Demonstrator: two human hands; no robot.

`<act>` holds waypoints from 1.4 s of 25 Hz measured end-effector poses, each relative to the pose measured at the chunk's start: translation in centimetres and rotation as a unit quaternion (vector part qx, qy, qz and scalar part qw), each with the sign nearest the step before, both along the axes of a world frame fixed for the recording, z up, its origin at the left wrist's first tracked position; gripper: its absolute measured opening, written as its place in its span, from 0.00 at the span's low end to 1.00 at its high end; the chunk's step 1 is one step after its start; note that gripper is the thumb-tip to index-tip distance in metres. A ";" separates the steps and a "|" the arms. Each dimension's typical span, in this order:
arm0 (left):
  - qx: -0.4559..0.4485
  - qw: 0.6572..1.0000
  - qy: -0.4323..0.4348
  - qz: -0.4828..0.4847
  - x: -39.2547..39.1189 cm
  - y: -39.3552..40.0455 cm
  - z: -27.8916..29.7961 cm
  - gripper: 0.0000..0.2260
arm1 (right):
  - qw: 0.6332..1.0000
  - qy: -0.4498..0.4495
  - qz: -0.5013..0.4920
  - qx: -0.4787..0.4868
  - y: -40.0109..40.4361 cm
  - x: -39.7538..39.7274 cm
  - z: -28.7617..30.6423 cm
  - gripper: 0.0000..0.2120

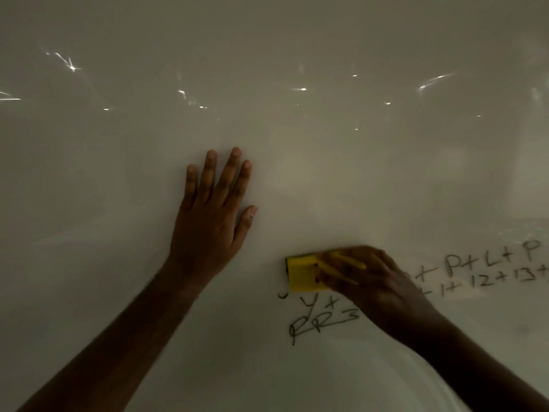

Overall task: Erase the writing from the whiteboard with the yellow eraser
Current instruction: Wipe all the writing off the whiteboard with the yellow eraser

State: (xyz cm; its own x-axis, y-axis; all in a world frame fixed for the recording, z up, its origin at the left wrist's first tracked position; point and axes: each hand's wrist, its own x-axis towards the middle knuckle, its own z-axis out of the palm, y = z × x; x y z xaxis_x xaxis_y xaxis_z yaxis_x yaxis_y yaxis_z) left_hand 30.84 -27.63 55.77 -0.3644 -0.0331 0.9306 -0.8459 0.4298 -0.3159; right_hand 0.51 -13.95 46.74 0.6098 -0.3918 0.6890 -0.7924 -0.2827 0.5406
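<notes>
The whiteboard (pixel 297 129) fills the whole view, dim and glossy. My right hand (pixel 371 281) presses the yellow eraser (pixel 303 273) flat against the board at lower right, fingers spread over it; the hand looks motion-blurred. Black handwriting (pixel 493 269) runs to the right of that hand, reading like "P+L+P" and "12+13+". More writing (pixel 320 316) sits just below the eraser, "y+" and scrawled letters. My left hand (pixel 214 209) lies flat on the board with fingers apart, up and left of the eraser, holding nothing.
Small bright light reflections (pixel 303 89) dot the upper board. A pale rounded shape (pixel 371 379) shows at the bottom between my forearms. The board's left half and top carry no writing.
</notes>
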 end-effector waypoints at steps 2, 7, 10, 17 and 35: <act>0.001 1.000 0.009 0.000 -0.3 0.0 -0.1 0.31 | 0.998 -0.055 -0.004 -0.042 -0.6 1.0 2.9 0.22; 0.004 1.000 0.008 0.000 -0.2 0.0 -0.2 0.32 | 0.999 -0.008 0.050 -0.013 -2.2 4.8 0.3 0.22; 0.007 1.000 0.000 0.000 -0.1 0.1 -0.2 0.31 | 0.997 0.067 0.026 0.017 -0.5 1.4 -3.8 0.23; 0.017 1.000 0.009 -0.003 -0.6 0.3 -0.5 0.30 | 0.997 -0.064 -0.001 -0.034 -0.8 0.9 3.1 0.22; 0.039 0.999 0.003 -0.012 -0.6 0.6 -0.8 0.29 | 0.997 0.030 0.073 0.007 -2.6 5.4 -1.4 0.19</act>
State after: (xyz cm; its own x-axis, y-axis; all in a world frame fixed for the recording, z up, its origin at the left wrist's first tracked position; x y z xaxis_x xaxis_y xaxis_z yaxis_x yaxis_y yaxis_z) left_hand 30.21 -27.07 54.98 -0.3612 -0.0965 0.9275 -0.8367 0.4726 -0.2767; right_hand 5.89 -16.51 45.36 0.7007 -0.3058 0.6446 -0.7090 -0.4002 0.5807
